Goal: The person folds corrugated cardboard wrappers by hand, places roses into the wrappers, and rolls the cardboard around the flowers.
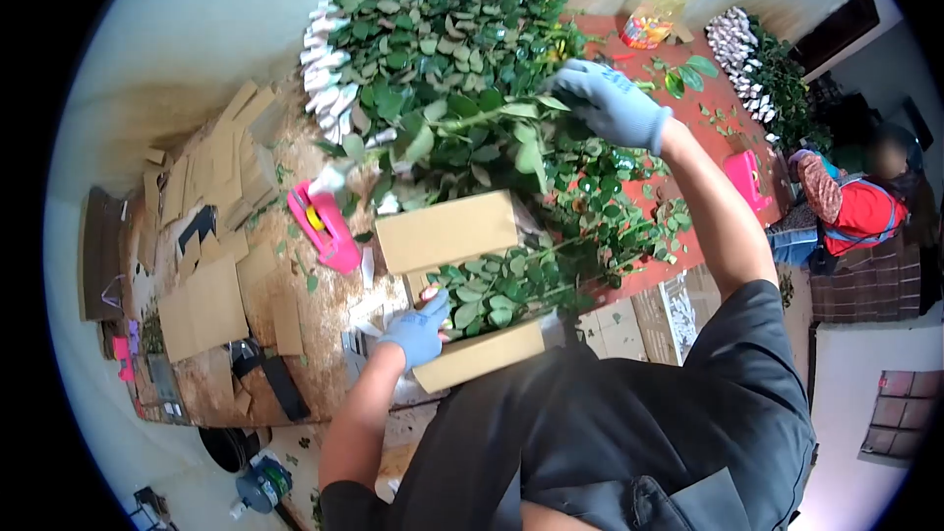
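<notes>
My left hand [417, 333], in a light blue glove, is at the bud end of a rose bunch [497, 287] lying between folded cardboard flaps [447, 233]. Its fingers curl in at the buds, partly hidden by leaves and card. Raised over the far side of the table, my right hand [612, 106], gloved alike, is closed around the end of a leafy rose stem [487, 121]. That stem stretches leftward, with a blurred whitish head. Behind it lies a large pile of roses [442, 34] with white-wrapped buds [327, 69]. Loose leafy stems [615, 202] spread below my right forearm.
A pink tape dispenser [327, 228] stands left of the cardboard; another pink dispenser [747, 180] is at the right. Cardboard pieces [205, 290] cover the table's left. A plastic tub [653, 20] and more wrapped roses [737, 54] sit at the back. A co-worker in a red vest [865, 216] is at the right.
</notes>
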`<state>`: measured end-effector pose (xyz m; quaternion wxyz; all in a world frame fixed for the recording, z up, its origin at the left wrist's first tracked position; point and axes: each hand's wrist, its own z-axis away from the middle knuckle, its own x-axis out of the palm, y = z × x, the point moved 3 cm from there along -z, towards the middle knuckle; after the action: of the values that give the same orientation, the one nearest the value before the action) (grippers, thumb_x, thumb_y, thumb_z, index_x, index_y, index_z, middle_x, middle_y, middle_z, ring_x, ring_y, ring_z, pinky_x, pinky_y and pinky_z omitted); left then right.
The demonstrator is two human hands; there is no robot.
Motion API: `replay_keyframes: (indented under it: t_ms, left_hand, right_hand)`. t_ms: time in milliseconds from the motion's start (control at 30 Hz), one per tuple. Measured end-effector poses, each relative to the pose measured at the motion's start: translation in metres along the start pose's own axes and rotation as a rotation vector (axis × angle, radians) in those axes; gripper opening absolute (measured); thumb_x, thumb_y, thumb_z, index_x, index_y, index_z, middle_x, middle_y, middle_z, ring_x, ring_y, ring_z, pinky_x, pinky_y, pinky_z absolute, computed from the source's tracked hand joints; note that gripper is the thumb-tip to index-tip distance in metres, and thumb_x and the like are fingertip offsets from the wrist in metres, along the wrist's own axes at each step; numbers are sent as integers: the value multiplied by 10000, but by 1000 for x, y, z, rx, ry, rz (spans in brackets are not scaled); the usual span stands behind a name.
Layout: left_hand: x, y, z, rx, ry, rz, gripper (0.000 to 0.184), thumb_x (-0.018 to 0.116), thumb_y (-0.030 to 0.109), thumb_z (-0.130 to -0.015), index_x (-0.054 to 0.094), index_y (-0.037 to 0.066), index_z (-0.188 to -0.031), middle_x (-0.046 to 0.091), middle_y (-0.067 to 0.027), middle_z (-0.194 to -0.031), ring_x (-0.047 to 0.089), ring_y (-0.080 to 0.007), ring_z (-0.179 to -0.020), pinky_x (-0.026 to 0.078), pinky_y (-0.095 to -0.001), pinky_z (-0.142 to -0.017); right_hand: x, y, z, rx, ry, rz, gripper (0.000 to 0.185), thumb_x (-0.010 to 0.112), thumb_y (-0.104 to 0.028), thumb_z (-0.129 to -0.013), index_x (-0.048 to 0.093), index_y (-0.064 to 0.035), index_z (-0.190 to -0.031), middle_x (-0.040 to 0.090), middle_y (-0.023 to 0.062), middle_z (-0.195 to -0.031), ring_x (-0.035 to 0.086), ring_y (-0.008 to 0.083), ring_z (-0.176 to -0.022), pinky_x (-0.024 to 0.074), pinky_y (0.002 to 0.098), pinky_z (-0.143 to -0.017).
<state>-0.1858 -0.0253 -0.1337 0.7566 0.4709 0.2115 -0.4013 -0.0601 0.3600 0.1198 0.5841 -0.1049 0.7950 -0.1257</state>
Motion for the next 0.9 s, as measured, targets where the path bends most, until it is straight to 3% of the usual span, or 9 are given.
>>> replay_keyframes:
  t_ms: [167, 333, 433, 467, 667, 767, 800, 833, 900]
  left_hand:
    - [15, -14, -2, -16, 61, -25, 662, 606, 269, -936, 376, 143, -1544, 619, -219, -1350, 628, -429, -1153, 498, -517, -996]
    - [-13, 12, 3, -326, -82, 99, 609, 592, 263, -940, 434, 75, -1497, 573, -222, -1409, 620, -431, -1165, 502, -495, -993]
    - [-21, 19, 6, -160, -135, 54, 576, 554, 230, -976, 427, 72, -1516, 267, -60, -1674, 592, -379, -1238, 469, -452, -1051]
    - [-16, 14, 5, -164, -137, 55, 576, 554, 230, -976, 427, 72, -1516, 267, -60, -1674, 592, -379, -1238, 469, -452, -1051]
    - [-7, 7, 2, -62, -86, -50, 586, 550, 245, -979, 426, 84, -1529, 268, -55, -1680, 588, -379, -1245, 456, -450, -1073]
    - [-6, 9, 3, -104, -107, -64, 590, 545, 249, -981, 421, 81, -1532, 274, -56, -1679, 586, -379, -1248, 454, -454, -1074]
    - [-1, 4, 3, -91, -76, -34, 584, 548, 252, -979, 428, 90, -1527, 284, -60, -1673, 587, -381, -1246, 455, -459, -1072]
    - [0, 1, 3, -75, -48, -10, 578, 551, 255, -977, 436, 98, -1521, 294, -64, -1668, 587, -384, -1244, 455, -463, -1070]
    - [-16, 16, 1, -140, -144, -37, 567, 553, 254, -972, 449, 110, -1510, 315, -71, -1656, 587, -386, -1241, 455, -468, -1068]
  right_hand:
    - [51, -15, 79, 150, -374, -366, 309, 645, 54, -824, 638, -51, -1114, 649, 138, -1037, 641, 317, -982, 521, 403, -872]
    - [143, 2, 146, 301, -443, -443, 332, 669, 41, -793, 645, -48, -1112, 666, 174, -1077, 646, 361, -1008, 520, 426, -910]
    - [182, 25, 175, 395, -491, -257, 383, 654, -40, -827, 666, -98, -1206, 662, 169, -1128, 634, 359, -1095, 499, 448, -953]
    - [189, 28, 181, 393, -492, -261, 383, 654, -40, -827, 666, -98, -1206, 662, 169, -1128, 634, 359, -1095, 499, 448, -953]
    - [174, -26, 154, 470, -584, 899, 238, 601, -195, -898, 696, -131, -1106, 622, 112, -1034, 599, 261, -1001, 446, 456, -861]
    - [146, -103, 97, 354, -569, 568, 130, 653, -167, -866, 749, -129, -786, 703, 69, -754, 729, 245, -719, 565, 364, -622]
    - [153, -125, 85, 311, -715, 352, 228, 650, -149, -850, 663, -106, -1074, 680, 115, -996, 698, 267, -945, 568, 393, -754]
    - [167, -144, 85, 200, -496, 150, 250, 644, -152, -856, 643, -101, -1101, 677, 108, -961, 692, 288, -949, 570, 431, -774]
    - [207, -166, 65, 61, -423, 142, 163, 571, -171, -930, 676, -55, -975, 699, 136, -884, 733, 292, -808, 582, 427, -670]
